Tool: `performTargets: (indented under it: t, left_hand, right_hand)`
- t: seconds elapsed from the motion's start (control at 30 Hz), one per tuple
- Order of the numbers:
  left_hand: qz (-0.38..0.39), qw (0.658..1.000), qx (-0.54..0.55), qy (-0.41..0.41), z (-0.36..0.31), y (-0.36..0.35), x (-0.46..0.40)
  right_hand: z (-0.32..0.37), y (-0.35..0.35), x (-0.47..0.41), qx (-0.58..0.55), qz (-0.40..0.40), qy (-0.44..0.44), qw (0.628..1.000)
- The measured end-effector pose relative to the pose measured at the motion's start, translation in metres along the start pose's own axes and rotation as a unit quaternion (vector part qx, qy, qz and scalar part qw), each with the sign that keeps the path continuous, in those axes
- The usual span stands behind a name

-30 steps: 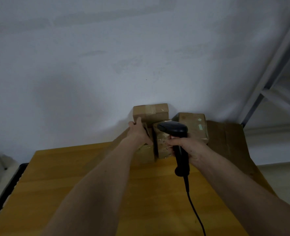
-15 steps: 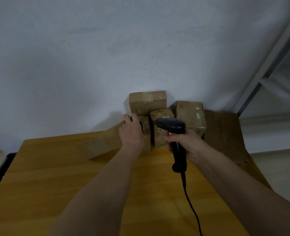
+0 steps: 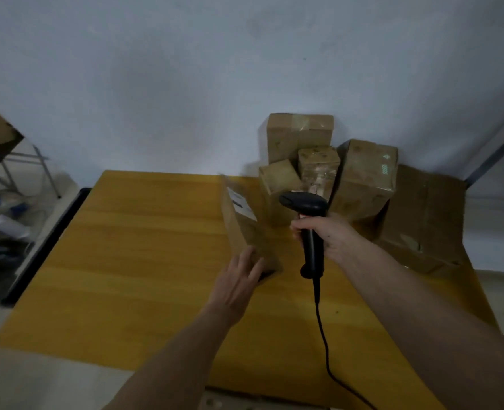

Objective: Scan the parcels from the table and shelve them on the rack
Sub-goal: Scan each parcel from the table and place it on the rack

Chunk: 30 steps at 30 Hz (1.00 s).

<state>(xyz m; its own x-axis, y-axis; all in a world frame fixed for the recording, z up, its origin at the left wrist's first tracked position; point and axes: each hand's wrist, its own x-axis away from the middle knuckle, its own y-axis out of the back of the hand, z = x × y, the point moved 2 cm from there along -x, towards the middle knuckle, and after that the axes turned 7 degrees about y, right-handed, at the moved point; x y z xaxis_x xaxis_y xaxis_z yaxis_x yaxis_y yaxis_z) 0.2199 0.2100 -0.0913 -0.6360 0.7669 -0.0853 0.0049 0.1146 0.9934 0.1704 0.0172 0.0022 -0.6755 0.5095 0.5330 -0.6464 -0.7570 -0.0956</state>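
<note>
My left hand grips the near end of a long flat brown parcel, tilted up on edge over the yellow table; its white label faces up and left. My right hand grips the handle of a black barcode scanner, whose head points left toward the parcel. The scanner's cable runs down off the front edge. Behind them several brown cardboard parcels are piled against the wall. A grey rack upright shows at the far right.
A large flat cardboard box lies at the table's right end. Left of the table are a metal-framed stand holding a cardboard box and clutter on the floor. A white wall rises behind the table.
My left hand has pulled the long flat parcel out of the pile toward me and tipped it up. The scanner came nearer with my right hand. The view swung left and down.
</note>
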Motion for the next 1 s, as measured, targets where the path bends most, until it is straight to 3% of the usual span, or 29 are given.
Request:
performTargets:
  t: [0.07, 0.23, 0.3, 0.37, 0.43, 0.5, 0.57, 0.6, 0.83, 1.0]
  left_hand:
    - [0.033, 0.999, -0.027, -0.02, -0.002, -0.011, 0.02]
    - [0.217, 0.972, -0.071, -0.05, -0.008, -0.027, 0.041]
    - [0.232, 0.973, -0.002, -0.019, -0.009, -0.023, 0.037]
    - [0.192, 0.966, 0.141, 0.097, -0.006, -0.015, 0.027]
    - [0.145, 0.902, 0.296, 0.279, 0.003, -0.008, 0.013]
    - [0.168, 0.789, 0.413, 0.423, 0.013, -0.008, -0.003]
    - [0.224, 0.698, 0.465, 0.497, 0.024, -0.014, -0.016]
    - [0.241, 0.67, 0.476, 0.516, 0.028, -0.015, -0.022]
    - [0.268, 0.61, 0.508, 0.546, 0.035, -0.041, -0.051]
    - [0.254, 0.597, 0.505, 0.569, 0.039, -0.063, -0.061]
  right_hand:
    - [-0.013, -0.004, 0.002, 0.006, 0.011, -0.017, 1.0]
    - [-0.033, -0.005, 0.006, 0.01, 0.015, -0.035, 0.999]
    - [-0.034, -0.002, 0.006, 0.019, 0.019, -0.036, 0.999]
    - [-0.035, 0.001, 0.004, 0.028, 0.029, -0.041, 0.998]
    - [-0.039, 0.004, 0.001, 0.043, 0.04, -0.054, 0.997]
    - [-0.045, 0.005, -0.004, 0.05, 0.04, -0.072, 0.995]
    - [-0.054, 0.004, -0.01, 0.045, 0.035, -0.096, 0.994]
    - [-0.058, 0.001, -0.014, 0.041, 0.031, -0.107, 0.993]
    - [-0.092, -0.027, -0.05, 0.057, 0.011, -0.15, 0.987]
    - [-0.112, -0.04, -0.072, 0.067, 0.009, -0.174, 0.982]
